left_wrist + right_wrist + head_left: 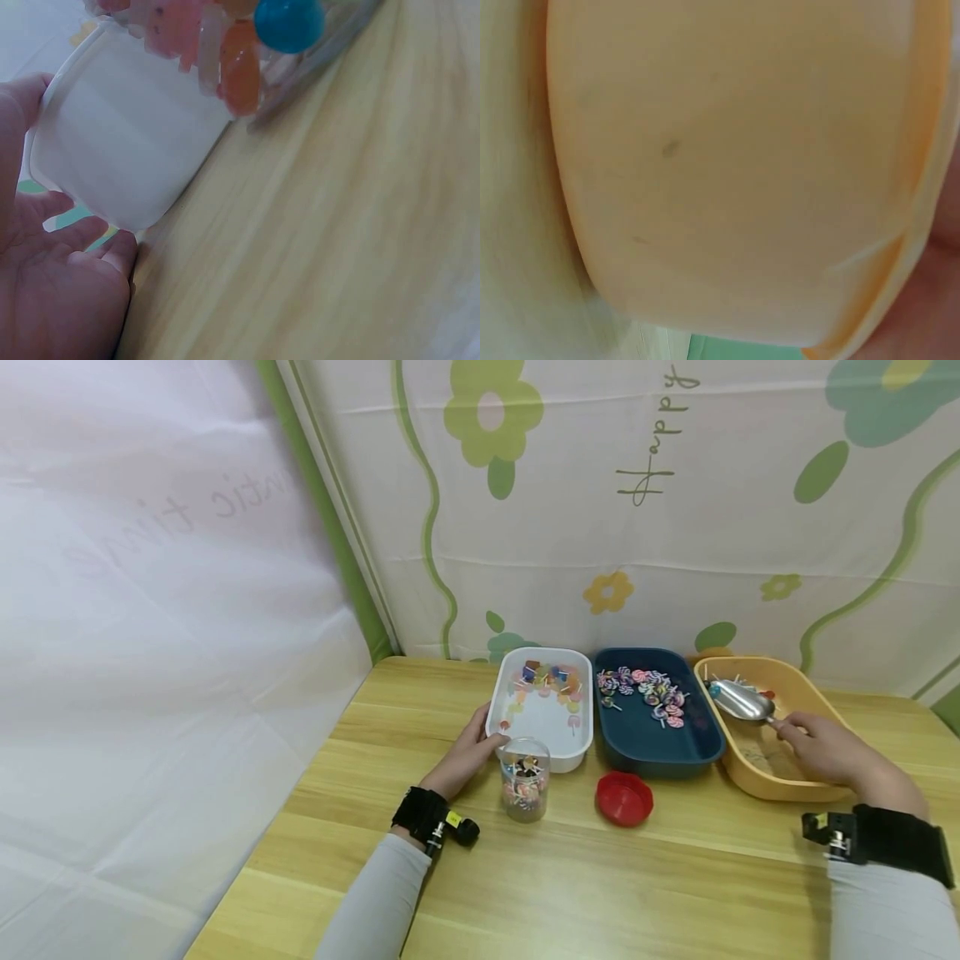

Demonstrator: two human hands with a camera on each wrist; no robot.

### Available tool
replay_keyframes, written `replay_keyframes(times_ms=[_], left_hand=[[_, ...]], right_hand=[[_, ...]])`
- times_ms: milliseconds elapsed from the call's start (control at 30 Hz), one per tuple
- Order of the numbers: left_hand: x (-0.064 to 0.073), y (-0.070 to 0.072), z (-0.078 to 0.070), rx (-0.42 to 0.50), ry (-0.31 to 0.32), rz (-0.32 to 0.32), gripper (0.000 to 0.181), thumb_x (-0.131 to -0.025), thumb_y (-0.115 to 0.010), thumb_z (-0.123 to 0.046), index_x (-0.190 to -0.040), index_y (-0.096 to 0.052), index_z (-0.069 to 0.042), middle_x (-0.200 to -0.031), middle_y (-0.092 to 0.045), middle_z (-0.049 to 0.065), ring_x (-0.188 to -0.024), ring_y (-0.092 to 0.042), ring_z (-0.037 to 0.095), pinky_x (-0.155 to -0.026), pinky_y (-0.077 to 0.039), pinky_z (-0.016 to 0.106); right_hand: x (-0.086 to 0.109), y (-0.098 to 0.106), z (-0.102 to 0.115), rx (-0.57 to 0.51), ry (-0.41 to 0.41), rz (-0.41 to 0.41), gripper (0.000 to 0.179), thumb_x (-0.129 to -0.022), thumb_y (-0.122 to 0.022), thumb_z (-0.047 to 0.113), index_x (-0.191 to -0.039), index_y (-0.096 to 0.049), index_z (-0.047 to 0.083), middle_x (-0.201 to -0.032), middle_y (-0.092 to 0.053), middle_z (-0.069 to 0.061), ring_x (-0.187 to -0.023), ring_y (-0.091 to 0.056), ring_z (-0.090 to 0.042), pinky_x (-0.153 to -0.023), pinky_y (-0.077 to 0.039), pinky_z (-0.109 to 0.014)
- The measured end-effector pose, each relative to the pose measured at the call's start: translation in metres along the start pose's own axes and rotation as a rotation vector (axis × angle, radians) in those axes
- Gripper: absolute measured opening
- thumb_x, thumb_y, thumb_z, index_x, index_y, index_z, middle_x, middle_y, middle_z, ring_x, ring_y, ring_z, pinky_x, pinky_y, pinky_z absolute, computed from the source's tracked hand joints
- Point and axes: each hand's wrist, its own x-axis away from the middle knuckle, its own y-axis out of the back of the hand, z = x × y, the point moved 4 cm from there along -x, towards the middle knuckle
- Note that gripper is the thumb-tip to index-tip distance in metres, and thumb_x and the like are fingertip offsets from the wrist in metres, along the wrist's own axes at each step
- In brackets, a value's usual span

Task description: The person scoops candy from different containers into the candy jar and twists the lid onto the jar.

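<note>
At the left of the row, my left hand grips the corner of a white plastic bin. In the left wrist view its thumb lies at the bin's rim. Translucent lollipop charms lie inside the bin. My right hand holds a metal scoop by its handle, over the yellow bin. Small charms show near the scoop's tip. A clear plastic jar, partly filled with layered small lollipops, stands in front of the white bin. The right wrist view shows mostly the yellow bin's wall; the scoop is out of sight there.
Between the other bins sits a dark blue bin with swirled lollipop charms. A red lid lies on the wooden table right of the jar. A printed curtain hangs behind the bins.
</note>
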Motion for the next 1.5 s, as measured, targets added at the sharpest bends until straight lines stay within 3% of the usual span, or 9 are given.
replay_keyframes(times_ms=[500,700,800,933,1167,1300,1500], left_hand=[[0.000,0.002,0.003,0.009,0.006,-0.025,0.066,-0.095,-0.053,-0.021,-0.150,-0.017,-0.023,-0.151,-0.024,0.002,-0.131,-0.027,0.009,-0.109,-0.024,0.038],[0.000,0.003,0.005,0.018,0.012,-0.017,0.067,-0.095,-0.054,-0.022,-0.150,-0.017,-0.026,-0.152,-0.022,0.001,-0.132,-0.025,0.010,-0.110,-0.023,0.039],[0.000,0.004,0.006,0.021,0.012,-0.009,0.068,-0.094,-0.055,-0.023,-0.150,-0.015,-0.024,-0.153,-0.020,0.002,-0.133,-0.024,0.014,-0.110,-0.023,0.040],[-0.001,0.004,0.006,0.024,0.015,-0.005,0.070,-0.094,-0.055,-0.024,-0.150,-0.015,-0.019,-0.153,-0.020,0.006,-0.134,-0.023,0.019,-0.109,-0.022,0.042],[0.001,0.002,0.003,0.018,0.016,-0.017,0.066,-0.095,-0.053,-0.021,-0.150,-0.017,-0.022,-0.151,-0.025,0.004,-0.132,-0.026,0.014,-0.109,-0.024,0.039],[0.002,0.000,0.000,0.019,0.005,-0.018,0.065,-0.095,-0.053,-0.021,-0.150,-0.018,-0.022,-0.151,-0.024,0.003,-0.132,-0.026,0.013,-0.109,-0.024,0.040],[0.000,0.000,-0.001,0.019,0.001,-0.010,0.065,-0.095,-0.053,-0.021,-0.150,-0.018,-0.022,-0.151,-0.024,0.002,-0.132,-0.026,0.013,-0.109,-0.024,0.040]], right_hand=[[0.002,0.005,0.001,-0.140,-0.028,0.025,0.045,-0.104,-0.025,0.032,-0.108,-0.048,-0.006,-0.073,-0.044,-0.011,-0.046,-0.039,-0.016,-0.039,-0.040,-0.032],[0.005,0.021,0.014,-0.101,0.006,-0.049,0.041,-0.104,-0.027,0.030,-0.108,-0.051,-0.003,-0.079,-0.047,-0.015,-0.060,-0.042,-0.020,-0.049,-0.038,-0.034],[0.008,0.033,0.029,-0.069,0.019,-0.107,0.041,-0.103,-0.031,0.031,-0.105,-0.055,-0.002,-0.084,-0.050,-0.017,-0.067,-0.044,-0.022,-0.053,-0.038,-0.035],[0.012,0.046,0.056,-0.035,0.039,-0.177,0.040,-0.102,-0.036,0.032,-0.099,-0.061,0.000,-0.080,-0.052,-0.015,-0.064,-0.044,-0.021,-0.051,-0.037,-0.034],[0.023,0.059,0.107,-0.016,0.092,-0.209,0.033,-0.100,-0.043,0.031,-0.103,-0.064,0.006,-0.075,-0.049,-0.009,-0.060,-0.040,-0.018,-0.048,-0.033,-0.031],[0.029,0.059,0.137,-0.041,0.171,-0.215,0.023,-0.099,-0.047,0.025,-0.096,-0.065,0.012,-0.065,-0.044,-0.006,-0.053,-0.037,-0.018,-0.044,-0.029,-0.030],[0.033,0.050,0.177,-0.069,0.382,-0.205,0.017,-0.095,-0.054,0.013,-0.088,-0.064,0.024,-0.064,-0.046,0.003,-0.052,-0.039,-0.012,-0.045,-0.034,-0.025]])
